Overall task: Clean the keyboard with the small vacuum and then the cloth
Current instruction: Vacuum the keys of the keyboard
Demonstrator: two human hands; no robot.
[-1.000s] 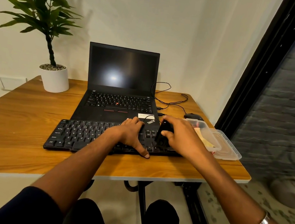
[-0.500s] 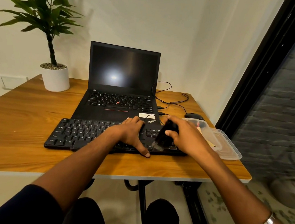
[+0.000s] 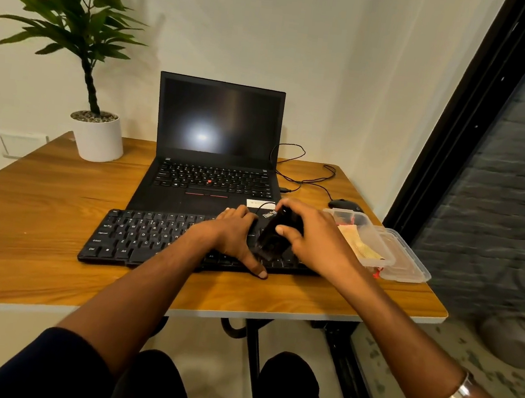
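Gripping the small black vacuum (image 3: 272,237) in the right hand (image 3: 319,239), fingers curled round its upper body, nozzle tilting down onto the right half of the keyboard (image 3: 150,238). Pressing the left hand (image 3: 233,236) flat on the keys just beside it, fingers together, thumb spread.

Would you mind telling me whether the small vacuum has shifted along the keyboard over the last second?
Yes, slightly: the small vacuum has tilted, top leaning back toward the laptop, nozzle on the same keyboard area.
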